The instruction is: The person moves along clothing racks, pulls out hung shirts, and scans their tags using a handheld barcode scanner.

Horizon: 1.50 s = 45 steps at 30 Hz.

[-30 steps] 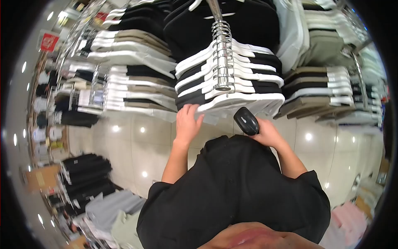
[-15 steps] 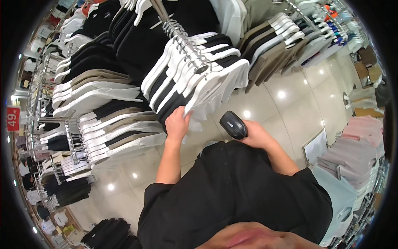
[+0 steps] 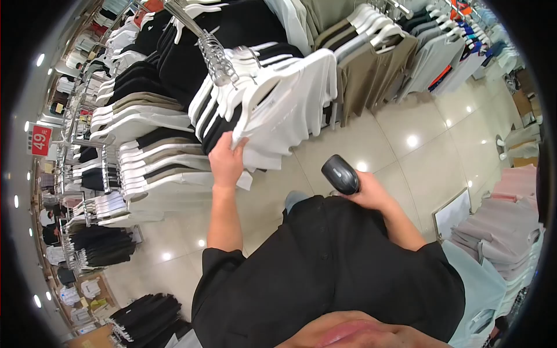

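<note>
Your left hand (image 3: 227, 163): pinches a draped white shirt (image 3: 287, 107) at one shoulder
Your right hand (image 3: 371, 191): grips a smooth, rounded black device (image 3: 340, 174)

A red sign (image 3: 40, 140) marked 49 shows at left, with dark garments (image 3: 148, 316) at lower left. Across the tiled floor (image 3: 383, 145), a white panel (image 3: 453, 214) is near grey garments (image 3: 499, 223) and pink garments (image 3: 513, 181).

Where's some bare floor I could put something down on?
Bare floor shows between the brown shirts and the white panel, and between the left forearm and the hanging black clothes at lower left. It's crowded by the left hand, where hangers pack the rail.
</note>
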Motion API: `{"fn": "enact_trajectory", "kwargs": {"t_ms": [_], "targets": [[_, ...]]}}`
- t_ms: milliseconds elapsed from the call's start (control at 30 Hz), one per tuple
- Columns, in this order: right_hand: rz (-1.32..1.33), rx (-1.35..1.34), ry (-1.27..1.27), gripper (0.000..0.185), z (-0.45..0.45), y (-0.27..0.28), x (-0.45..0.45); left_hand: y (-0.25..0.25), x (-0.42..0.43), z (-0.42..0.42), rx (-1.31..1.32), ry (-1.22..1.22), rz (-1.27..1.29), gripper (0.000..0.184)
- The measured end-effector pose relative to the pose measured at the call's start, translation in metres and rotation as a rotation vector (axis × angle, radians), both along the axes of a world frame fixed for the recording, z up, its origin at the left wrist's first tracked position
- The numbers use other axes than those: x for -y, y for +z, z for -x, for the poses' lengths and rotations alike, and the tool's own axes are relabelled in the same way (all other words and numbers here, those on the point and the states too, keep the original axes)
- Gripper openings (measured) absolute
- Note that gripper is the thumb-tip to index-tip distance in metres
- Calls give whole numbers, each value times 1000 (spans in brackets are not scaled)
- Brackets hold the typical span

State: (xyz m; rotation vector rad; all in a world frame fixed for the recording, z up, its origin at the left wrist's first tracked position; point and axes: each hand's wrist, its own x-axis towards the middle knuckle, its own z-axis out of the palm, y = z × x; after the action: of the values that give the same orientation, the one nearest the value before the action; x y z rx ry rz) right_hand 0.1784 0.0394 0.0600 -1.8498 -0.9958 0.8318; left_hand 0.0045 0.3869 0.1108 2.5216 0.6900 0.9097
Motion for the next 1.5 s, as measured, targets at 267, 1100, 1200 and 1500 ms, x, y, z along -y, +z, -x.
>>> {"fn": "enact_trajectory", "kwargs": {"t_ms": [267, 1100, 1200, 1500], "targets": [[-24, -40, 270, 46, -8, -5, 1, 96, 87, -2, 17, 155, 219, 23], [-750, -924, -122, 38, -91, -157, -97, 141, 145, 239, 569, 239, 304, 66], [-767, -1798, -580, 28, -86, -67, -63, 120, 140, 250, 579, 253, 421, 67], [-452, -579, -777, 38, -146, -30, -11, 78, 111, 209, 589, 224, 727, 60]]}}
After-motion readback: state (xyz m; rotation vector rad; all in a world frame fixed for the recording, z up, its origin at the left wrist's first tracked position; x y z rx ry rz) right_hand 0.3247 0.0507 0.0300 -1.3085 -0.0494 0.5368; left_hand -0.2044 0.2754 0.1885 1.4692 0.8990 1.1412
